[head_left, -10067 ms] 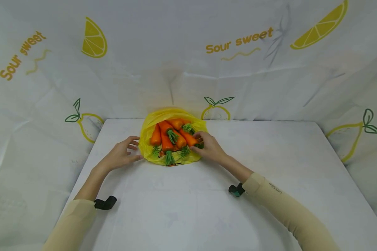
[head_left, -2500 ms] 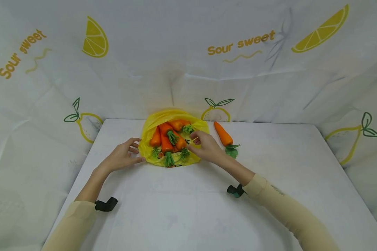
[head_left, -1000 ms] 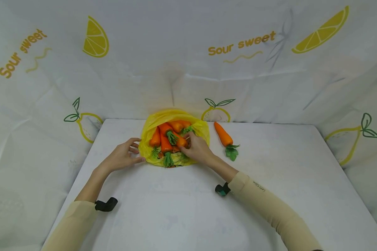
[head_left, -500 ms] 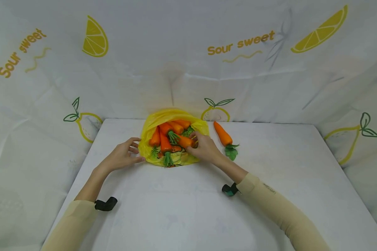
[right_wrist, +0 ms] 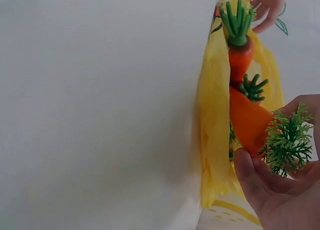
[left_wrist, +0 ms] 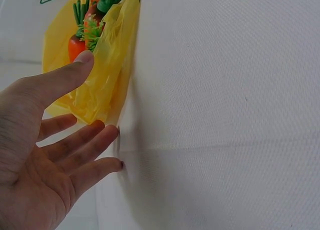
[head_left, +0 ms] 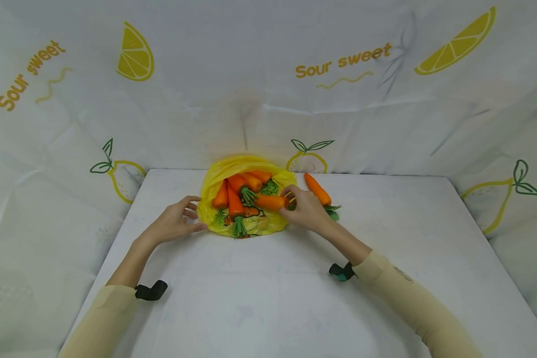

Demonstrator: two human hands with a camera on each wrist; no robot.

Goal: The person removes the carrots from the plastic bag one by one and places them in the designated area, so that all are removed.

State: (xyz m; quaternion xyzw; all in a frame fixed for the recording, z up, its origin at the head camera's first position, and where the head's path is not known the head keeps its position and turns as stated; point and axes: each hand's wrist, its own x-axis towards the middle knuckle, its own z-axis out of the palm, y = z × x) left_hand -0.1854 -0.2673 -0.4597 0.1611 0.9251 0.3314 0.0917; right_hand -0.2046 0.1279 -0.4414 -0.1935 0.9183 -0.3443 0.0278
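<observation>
Change: compared with half a second ago, my right hand (head_left: 309,211) has shifted to the right, drawing the held carrot (head_left: 270,202) along with it. The carrot now lies nearly level across the mouth of the yellow bag (head_left: 246,161), crown at the bag's right edge, narrow end toward the pile. I judge that it is freed from the pile but not clear of the bag.

Right grip: narrow; my thumb and fingers pinch the carrot at its crown. The feathery greens (right_wrist: 290,140) project between them in the right wrist view.

Left grip: wide, holding nothing. My left hand (head_left: 174,219) sits at the bag's left side, thumb spread from the fingers; I cannot tell whether the fingertips touch the plastic.

Count:
1. Bag: one.
2. Held carrot: one.
3. Bagged carrots (head_left: 235,201): five that I can make out. A further orange patch (head_left: 250,212) may be a carrot or a print on the bag; I cannot tell.
4. Loose carrot (head_left: 316,189): one, on the white table (head_left: 250,288), right of the bag.
</observation>
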